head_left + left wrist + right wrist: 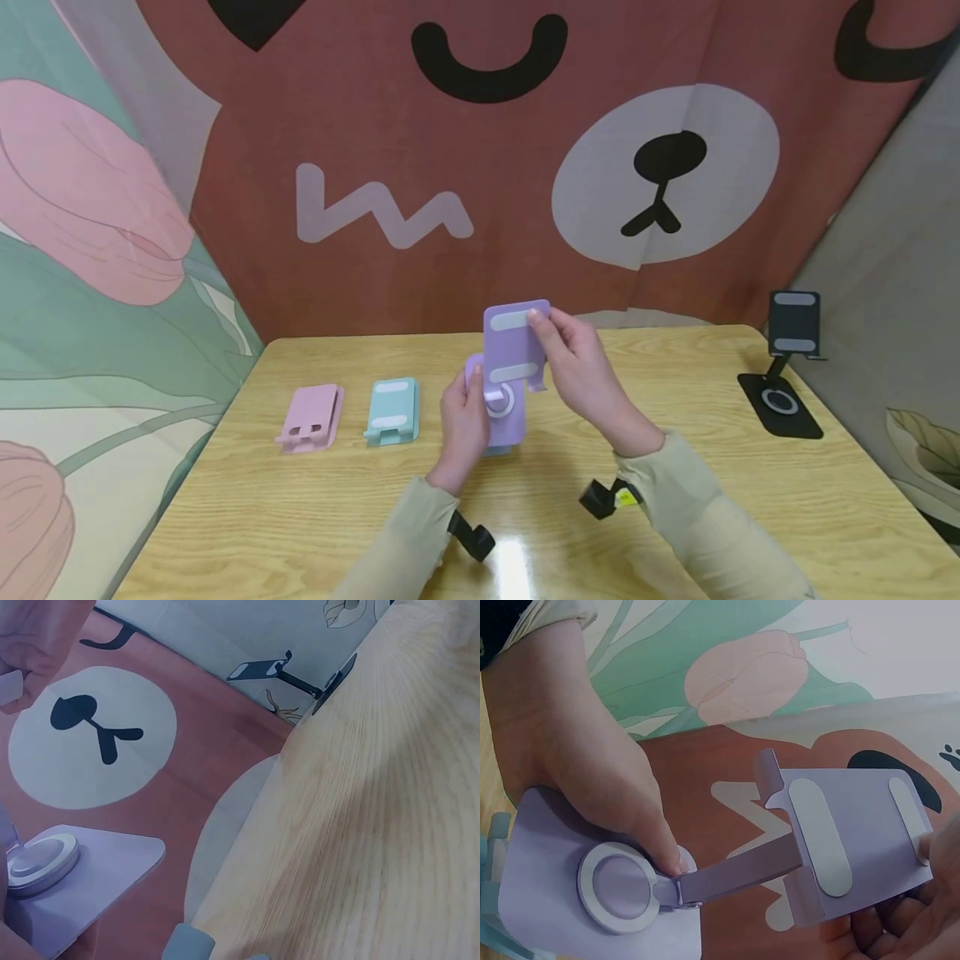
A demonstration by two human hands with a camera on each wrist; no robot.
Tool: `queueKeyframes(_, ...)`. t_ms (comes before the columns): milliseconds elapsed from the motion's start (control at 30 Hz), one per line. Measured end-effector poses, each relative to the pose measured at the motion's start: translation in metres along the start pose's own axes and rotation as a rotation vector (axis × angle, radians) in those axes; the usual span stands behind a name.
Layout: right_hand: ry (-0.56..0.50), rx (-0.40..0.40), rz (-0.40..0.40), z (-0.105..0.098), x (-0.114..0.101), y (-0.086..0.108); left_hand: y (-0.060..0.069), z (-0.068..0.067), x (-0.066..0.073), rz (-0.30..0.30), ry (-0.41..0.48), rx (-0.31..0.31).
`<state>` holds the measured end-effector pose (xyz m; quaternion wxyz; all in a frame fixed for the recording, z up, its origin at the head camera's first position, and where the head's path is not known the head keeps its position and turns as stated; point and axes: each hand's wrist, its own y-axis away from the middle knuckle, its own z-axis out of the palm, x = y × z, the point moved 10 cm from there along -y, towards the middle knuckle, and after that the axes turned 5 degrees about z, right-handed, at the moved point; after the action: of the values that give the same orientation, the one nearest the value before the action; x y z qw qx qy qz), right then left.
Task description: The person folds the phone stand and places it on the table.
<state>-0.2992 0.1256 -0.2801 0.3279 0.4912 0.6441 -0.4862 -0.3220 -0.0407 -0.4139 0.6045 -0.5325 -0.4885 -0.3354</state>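
A purple folding phone stand (517, 348) is held up above the table, unfolded, with its arm raised between base and upper plate. My left hand (463, 425) grips the base (544, 862), thumb near the hinge beside the round ring. The upper plate (870, 825), with two pale pads and small lower hooks, is pinched at its edge by my right hand (588, 379). Below the purple stand, a light blue piece (497, 451) shows on the table, mostly hidden.
Folded pink (309, 419) and turquoise (393, 410) phone stands lie to the left on the wooden table (337, 517). A black phone stand (780, 400) stands unfolded near the right edge. Printed cloth (375, 283) hangs behind the table.
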Motion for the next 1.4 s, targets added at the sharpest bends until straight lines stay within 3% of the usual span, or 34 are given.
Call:
queueKeyframes(467,0.016,0.021,0.066,0.004,0.005,-0.004,0.0,-0.005,0.001,0.04,-0.022,0.034)
queueKeyframes(733,0.022,0.002,0.161,0.005,0.012,-0.007,0.001,-0.003,0.008,0.062,-0.028,0.024)
queueKeyframes(1233,0.003,-0.03,0.171,0.009,0.01,-0.008,-0.005,-0.006,0.011,0.029,-0.027,0.01)
queueKeyframes(1400,0.002,-0.043,0.191,0.013,0.014,-0.008,-0.006,-0.005,0.007,-0.002,-0.022,-0.006)
